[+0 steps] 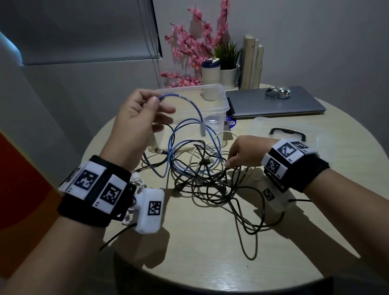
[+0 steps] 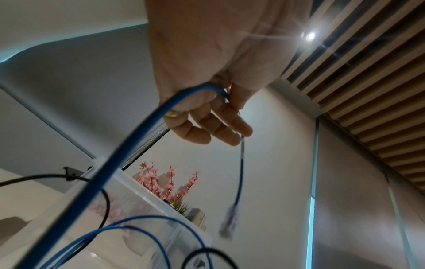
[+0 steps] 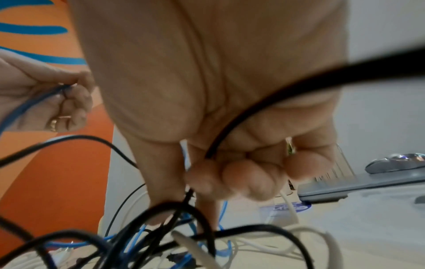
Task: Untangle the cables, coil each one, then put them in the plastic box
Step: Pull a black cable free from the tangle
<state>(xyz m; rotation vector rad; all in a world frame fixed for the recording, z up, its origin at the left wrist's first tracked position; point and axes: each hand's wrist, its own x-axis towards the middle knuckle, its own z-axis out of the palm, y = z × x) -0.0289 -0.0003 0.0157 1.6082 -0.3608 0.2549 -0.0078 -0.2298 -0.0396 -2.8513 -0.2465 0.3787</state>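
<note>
A tangle of black, blue and white cables (image 1: 202, 177) lies in the middle of the round table. My left hand (image 1: 139, 114) is raised above it and pinches the blue cable (image 1: 194, 107) near one end; the clear plug (image 2: 227, 222) dangles below the fingers (image 2: 220, 131). My right hand (image 1: 245, 152) is low at the right side of the tangle, fingers curled round a black cable (image 3: 230, 127). The clear plastic box (image 1: 213, 99) stands open just behind the tangle.
The box lid (image 1: 288, 135) with a black handle lies to the right. A shut laptop (image 1: 276, 103) with a mouse (image 1: 277, 92) on it sits behind. Pink flowers (image 1: 195, 47), a jar, a small plant and books stand at the back edge.
</note>
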